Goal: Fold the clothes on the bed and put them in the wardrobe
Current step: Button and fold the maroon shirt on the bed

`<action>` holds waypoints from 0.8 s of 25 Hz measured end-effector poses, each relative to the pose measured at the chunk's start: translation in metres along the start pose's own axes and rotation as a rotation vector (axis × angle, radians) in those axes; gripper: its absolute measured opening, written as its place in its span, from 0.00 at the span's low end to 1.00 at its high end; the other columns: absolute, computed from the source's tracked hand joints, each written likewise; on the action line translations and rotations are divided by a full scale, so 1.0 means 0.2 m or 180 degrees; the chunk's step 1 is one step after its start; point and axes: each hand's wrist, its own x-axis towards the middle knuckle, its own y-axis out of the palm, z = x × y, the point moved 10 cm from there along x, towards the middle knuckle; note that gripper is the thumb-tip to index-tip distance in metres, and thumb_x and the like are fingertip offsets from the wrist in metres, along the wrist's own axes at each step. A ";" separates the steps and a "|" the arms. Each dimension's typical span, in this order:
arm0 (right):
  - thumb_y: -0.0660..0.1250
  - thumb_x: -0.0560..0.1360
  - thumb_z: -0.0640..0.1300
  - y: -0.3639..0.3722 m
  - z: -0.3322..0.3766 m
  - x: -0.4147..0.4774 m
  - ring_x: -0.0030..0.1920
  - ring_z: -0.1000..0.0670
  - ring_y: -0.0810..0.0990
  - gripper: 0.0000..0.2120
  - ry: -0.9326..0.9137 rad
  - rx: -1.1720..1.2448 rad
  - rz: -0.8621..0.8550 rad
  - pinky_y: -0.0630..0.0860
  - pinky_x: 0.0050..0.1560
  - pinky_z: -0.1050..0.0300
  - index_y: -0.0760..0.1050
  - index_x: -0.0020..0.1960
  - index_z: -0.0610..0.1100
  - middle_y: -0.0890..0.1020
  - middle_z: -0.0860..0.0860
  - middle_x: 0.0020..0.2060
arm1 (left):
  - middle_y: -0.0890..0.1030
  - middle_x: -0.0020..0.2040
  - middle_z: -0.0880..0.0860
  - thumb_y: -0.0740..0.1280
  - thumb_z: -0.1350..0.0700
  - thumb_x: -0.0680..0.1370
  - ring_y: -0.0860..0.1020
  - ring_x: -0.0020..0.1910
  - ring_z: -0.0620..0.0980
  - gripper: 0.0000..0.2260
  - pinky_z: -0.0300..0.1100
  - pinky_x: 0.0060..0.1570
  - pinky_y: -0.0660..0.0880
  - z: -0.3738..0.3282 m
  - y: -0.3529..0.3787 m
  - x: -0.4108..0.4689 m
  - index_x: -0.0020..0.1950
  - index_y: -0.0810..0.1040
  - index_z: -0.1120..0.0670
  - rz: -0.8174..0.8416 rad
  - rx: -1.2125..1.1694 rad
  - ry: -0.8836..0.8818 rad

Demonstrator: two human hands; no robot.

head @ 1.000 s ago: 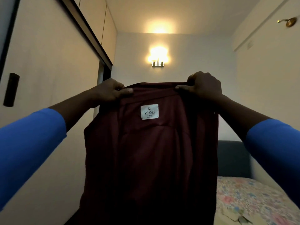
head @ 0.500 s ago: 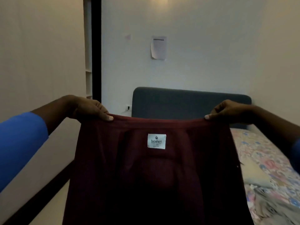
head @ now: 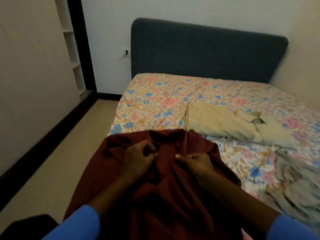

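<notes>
A dark maroon shirt (head: 173,184) lies spread over the near left corner of the bed (head: 155,101), its collar end pointing toward the headboard. My left hand (head: 138,158) grips the fabric near the collar with curled fingers. My right hand (head: 197,161) pinches the cloth just to the right of it. A beige shirt (head: 225,125) lies loosely folded on the floral sheet behind the maroon one. A crumpled grey garment (head: 294,184) sits at the right edge. The wardrobe (head: 34,66) runs along the left wall.
A dark blue headboard (head: 207,52) stands against the far wall. Beige floor (head: 69,153) runs between the bed and the wardrobe. White shelves (head: 72,49) show in the wardrobe's open far end. A dark object (head: 31,226) sits at the bottom left.
The maroon shirt, held up in the air by its top edge, has come down onto the bed. Both hands moved closer together near the collar, and my view tilted downward.
</notes>
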 end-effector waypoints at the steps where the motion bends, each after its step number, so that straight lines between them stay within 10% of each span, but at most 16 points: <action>1: 0.81 0.71 0.42 0.04 -0.02 0.01 0.29 0.47 0.76 0.18 0.0043 0.0024 0.0067 0.71 0.32 0.56 0.78 0.27 0.43 0.81 0.42 0.29 | 0.83 0.41 0.42 0.79 0.49 0.73 0.80 0.40 0.36 0.06 0.34 0.42 0.73 0.06 0.06 -0.04 0.41 0.82 0.44 0.0173 0.0018 -0.0055; 9: 0.73 0.77 0.33 0.25 0.03 -0.13 0.36 0.48 0.85 0.06 0.0558 0.1262 0.0442 0.83 0.34 0.59 0.77 0.51 0.39 0.83 0.43 0.43 | 0.75 0.42 0.39 0.77 0.48 0.74 0.75 0.40 0.38 0.07 0.35 0.42 0.73 0.03 0.11 -0.12 0.51 0.86 0.45 0.0530 0.0893 0.0024; 20: 0.70 0.80 0.39 0.14 -0.03 -0.08 0.38 0.46 0.83 0.05 0.0618 0.1590 0.0084 0.84 0.45 0.52 0.80 0.50 0.36 0.80 0.45 0.37 | 0.80 0.39 0.42 0.80 0.48 0.71 0.79 0.39 0.41 0.11 0.36 0.37 0.73 0.03 0.18 0.01 0.40 0.80 0.49 0.1889 0.1591 -0.0082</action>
